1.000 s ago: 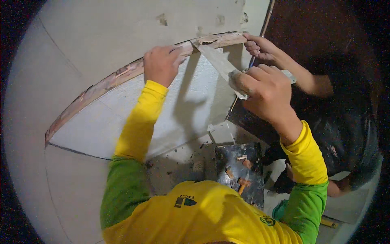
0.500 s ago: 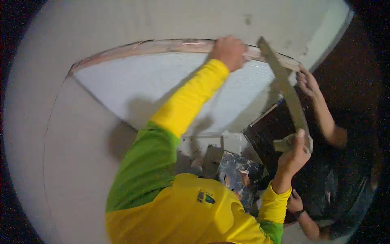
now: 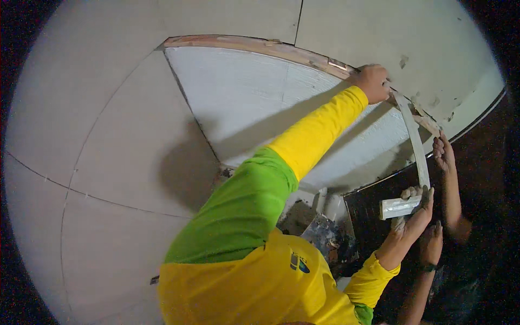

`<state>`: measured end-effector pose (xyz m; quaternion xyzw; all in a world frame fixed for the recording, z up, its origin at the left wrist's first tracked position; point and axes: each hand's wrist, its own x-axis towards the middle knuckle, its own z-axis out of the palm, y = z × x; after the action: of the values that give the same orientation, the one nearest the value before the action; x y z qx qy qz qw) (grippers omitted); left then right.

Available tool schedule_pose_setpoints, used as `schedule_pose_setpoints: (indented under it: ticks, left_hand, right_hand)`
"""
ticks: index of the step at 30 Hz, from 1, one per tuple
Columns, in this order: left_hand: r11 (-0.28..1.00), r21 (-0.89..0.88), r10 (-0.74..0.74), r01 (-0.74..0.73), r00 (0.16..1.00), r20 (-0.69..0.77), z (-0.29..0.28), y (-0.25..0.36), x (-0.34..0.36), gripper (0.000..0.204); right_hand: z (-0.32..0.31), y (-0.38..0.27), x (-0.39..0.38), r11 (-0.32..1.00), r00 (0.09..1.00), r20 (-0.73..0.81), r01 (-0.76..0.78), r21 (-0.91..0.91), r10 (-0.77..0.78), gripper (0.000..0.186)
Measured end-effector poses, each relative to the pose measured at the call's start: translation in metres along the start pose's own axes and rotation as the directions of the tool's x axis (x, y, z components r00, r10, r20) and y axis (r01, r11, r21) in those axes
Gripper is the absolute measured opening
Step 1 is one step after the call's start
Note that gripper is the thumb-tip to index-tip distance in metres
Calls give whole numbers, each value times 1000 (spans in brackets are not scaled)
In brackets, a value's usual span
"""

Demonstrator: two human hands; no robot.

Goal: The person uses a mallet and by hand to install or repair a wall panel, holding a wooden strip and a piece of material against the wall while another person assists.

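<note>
His left hand [image 3: 372, 81] presses closed on the wooden trim [image 3: 260, 46]; the right hand [image 3: 414, 208] grips a trowel [image 3: 414, 146] whose blade reaches up toward the left hand.

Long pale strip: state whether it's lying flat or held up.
Held up: the long pale strip stands steeply, the right hand gripping its lower end.

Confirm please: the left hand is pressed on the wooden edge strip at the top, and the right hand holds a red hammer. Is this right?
Not quite. In the head view the right hand holds a pale flat trowel, not a red hammer. The left hand is indeed pressed on the wooden edge strip at the top.
</note>
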<state>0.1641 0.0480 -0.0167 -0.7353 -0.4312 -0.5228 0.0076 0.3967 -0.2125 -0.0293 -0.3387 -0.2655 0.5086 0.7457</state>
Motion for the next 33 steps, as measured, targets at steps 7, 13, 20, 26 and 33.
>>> schedule_pose_setpoints:
  ticks: [7,13,20,26,33]
  left_hand:
    - [992,87,125,-94,858,-498,-63,-13,-53,43]
    - [756,383,-196,531,741,-642,-216,-107,-56,96]
    - [624,477,-382,619,774,-505,-253,-114,-45,122]
    - [665,510,-285,546,816,-502,-252,-140,-50,125]
    - [661,493,-327,565,809,-488,-247,-138,-46,133]
  right_hand:
    - [11,5,7,981,991,78,-119,154,109,29]
    - [28,3,12,973,987,71,-155,172,145,29]
    - [27,11,36,967,993,9,-113,229,114,30]
    - [32,13,36,949,991,54,-133,285,122,37]
    - [42,12,36,965,994,-24,-101,240,110,52]
